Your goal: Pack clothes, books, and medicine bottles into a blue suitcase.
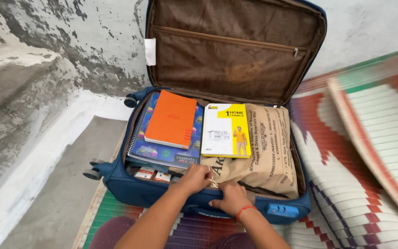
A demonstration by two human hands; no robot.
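From your head camera, you are looking down into an open blue suitcase [130, 186] lying on a striped mat [346, 184], its brown-lined lid [231, 50] propped up against the wall. Your left hand [194, 179] is at the near edge of the case, fingers curled and pinching a small pale item [213, 183] too small to make out. Your right hand [230, 199], with a red band at the wrist, rests just beside it, fingers bent down on the case's front rim and touching the same spot. Just behind your hands lies a tan printed bag [268, 152] filling the right half. On it rests a yellow and white booklet [226, 131]. To the left, an orange notebook [171, 119] lies on a spiral-bound book [162, 150].
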